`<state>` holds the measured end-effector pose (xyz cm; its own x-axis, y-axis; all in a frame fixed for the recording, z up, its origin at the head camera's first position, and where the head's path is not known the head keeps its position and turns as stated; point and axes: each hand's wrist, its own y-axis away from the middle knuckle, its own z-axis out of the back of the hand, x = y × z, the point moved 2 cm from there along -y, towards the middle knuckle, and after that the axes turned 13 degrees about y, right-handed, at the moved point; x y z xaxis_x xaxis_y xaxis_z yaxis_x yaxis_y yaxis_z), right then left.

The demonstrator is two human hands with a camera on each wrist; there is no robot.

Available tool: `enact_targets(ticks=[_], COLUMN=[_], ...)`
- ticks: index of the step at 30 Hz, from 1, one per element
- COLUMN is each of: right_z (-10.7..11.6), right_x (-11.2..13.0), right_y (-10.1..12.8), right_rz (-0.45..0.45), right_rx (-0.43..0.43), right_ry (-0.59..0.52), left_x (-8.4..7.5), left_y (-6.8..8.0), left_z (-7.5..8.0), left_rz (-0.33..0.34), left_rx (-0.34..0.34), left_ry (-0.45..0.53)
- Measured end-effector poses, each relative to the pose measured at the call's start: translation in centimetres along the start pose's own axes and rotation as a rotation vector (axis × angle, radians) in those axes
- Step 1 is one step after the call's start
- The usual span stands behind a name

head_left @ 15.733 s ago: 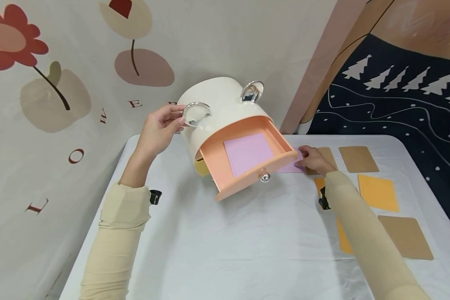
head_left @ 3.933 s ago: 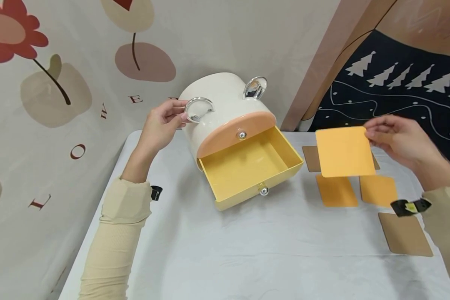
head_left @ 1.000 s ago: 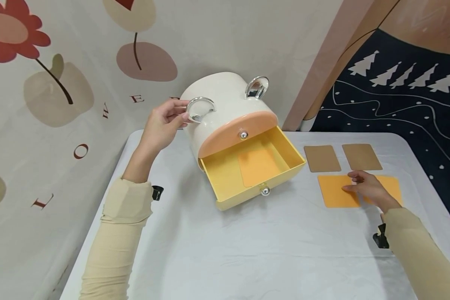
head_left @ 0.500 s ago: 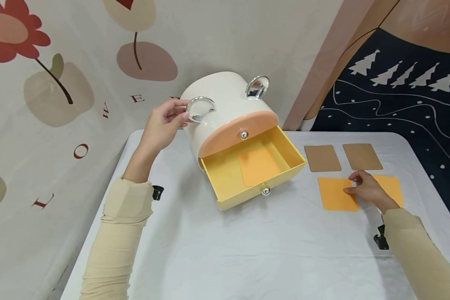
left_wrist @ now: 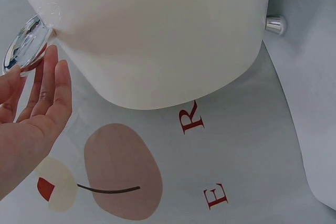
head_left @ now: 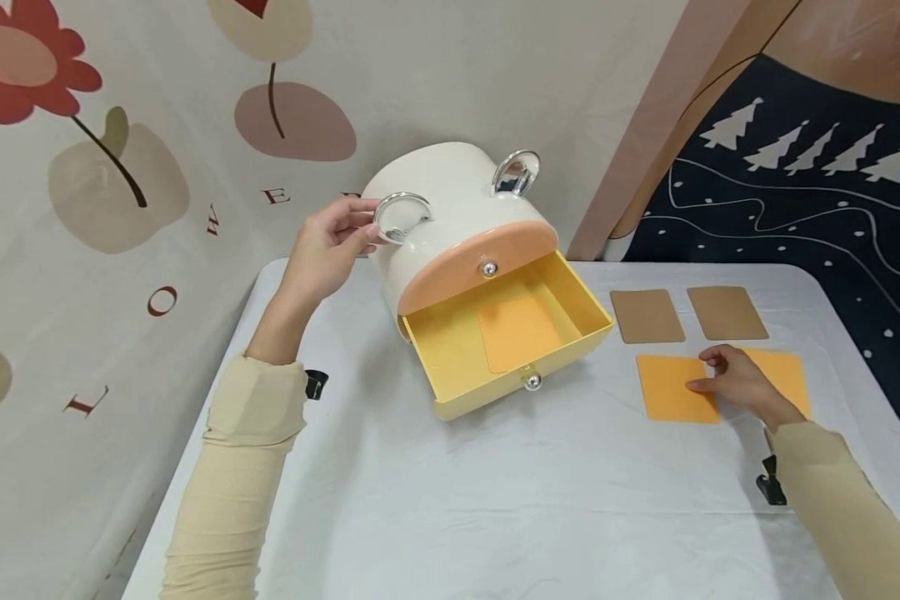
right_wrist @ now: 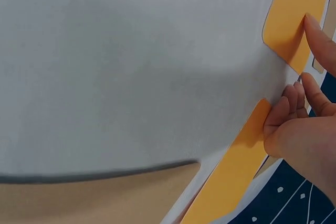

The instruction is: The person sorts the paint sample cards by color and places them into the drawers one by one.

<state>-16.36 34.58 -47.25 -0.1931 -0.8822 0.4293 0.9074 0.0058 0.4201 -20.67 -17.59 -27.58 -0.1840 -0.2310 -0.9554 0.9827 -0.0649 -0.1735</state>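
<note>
On the table stands a white rounded drawer box (head_left: pixel 435 183) with silver ear-shaped handles. Its peach drawer (head_left: pixel 457 275) is in. Below, the yellow drawer (head_left: pixel 450 367) is pulled out and has an orange card (head_left: pixel 517 333) lying inside. My left hand (head_left: pixel 322 250) pinches the left ear (head_left: pixel 401 218) between thumb and fingers, as the left wrist view also shows. Over on the right, my right hand (head_left: pixel 742 383) pinches the right edge of another orange card (head_left: pixel 675 390), thumb on top and index finger at the edge. A third orange card (head_left: pixel 783 371) is partly behind this hand.
Two brown cards (head_left: pixel 647 317) lie behind the orange ones. Another brown card (right_wrist: pixel 94 198) shows in the right wrist view, hidden by the sleeve in the head view. A printed cloth (head_left: pixel 420 83) backs the white table.
The peach drawer has gone in and the yellow one come out. An orange card went from my right hand into the yellow drawer. The card now pinched has shifted slightly towards me.
</note>
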Motion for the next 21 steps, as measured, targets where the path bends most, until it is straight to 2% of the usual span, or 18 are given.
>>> enact_targets(ticks=[8,18,21], right_z=[-0.1,0.39,0.7], right_x=[0.02,0.04,0.12], right_y=[-0.01,0.47,0.63], right_rz=[0.028,-0.007,-0.011], right_rx=[-0.018,-0.016,0.013], right_ry=[0.011,0.04,0.014], left_x=[0.03,-0.07,-0.07], left_y=[-0.05,-0.03,-0.01], left_z=[0.01,0.06,0.06], left_rz=[-0.004,-0.042,-0.042], left_rx=[0.001,0.014,0.014], left_ry=[0.001,0.019,0.021])
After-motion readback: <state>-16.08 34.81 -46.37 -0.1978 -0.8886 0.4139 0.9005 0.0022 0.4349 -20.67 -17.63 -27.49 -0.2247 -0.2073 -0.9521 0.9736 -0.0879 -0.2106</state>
